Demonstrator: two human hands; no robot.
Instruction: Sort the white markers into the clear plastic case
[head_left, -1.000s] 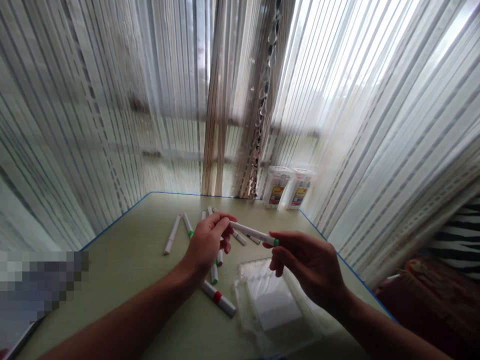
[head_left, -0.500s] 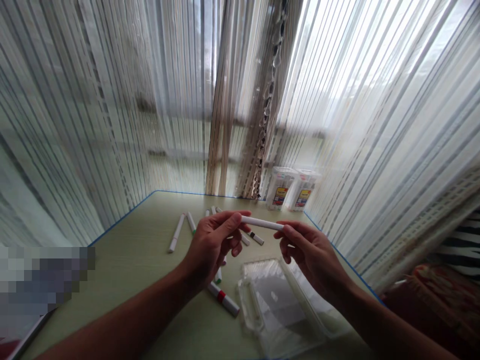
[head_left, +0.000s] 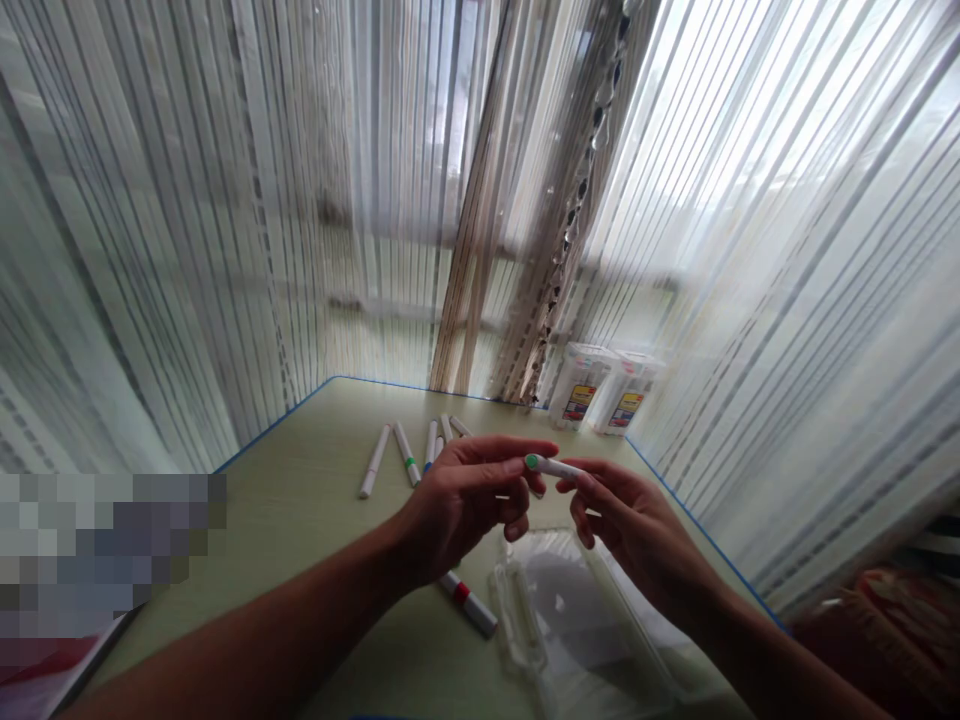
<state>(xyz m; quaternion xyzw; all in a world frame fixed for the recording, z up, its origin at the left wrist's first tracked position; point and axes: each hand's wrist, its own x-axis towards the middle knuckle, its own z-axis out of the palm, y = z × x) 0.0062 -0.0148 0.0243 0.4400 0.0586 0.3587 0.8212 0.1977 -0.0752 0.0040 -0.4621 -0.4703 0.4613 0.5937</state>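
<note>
In the middle of the frame the person holds a white marker with a green end (head_left: 550, 466) above the table (head_left: 315, 470), gripped between both hands: the left hand (head_left: 469, 505) pinches its green-tipped end with thumb and forefinger, and the right hand (head_left: 637, 525) closes its fingertips on the other end. The step in hand looks like turning or checking the marker. Below the hands, toward lower centre, lies an open clear plastic case (head_left: 577, 620), and just left of it a marker with a red band (head_left: 469, 603). Further markers (head_left: 409, 455) lie in a loose row higher up the table, and two clear boxes (head_left: 604, 400) stand by the curtain (head_left: 225, 220). Any next move calls for a steady two-handed pinch.
</note>
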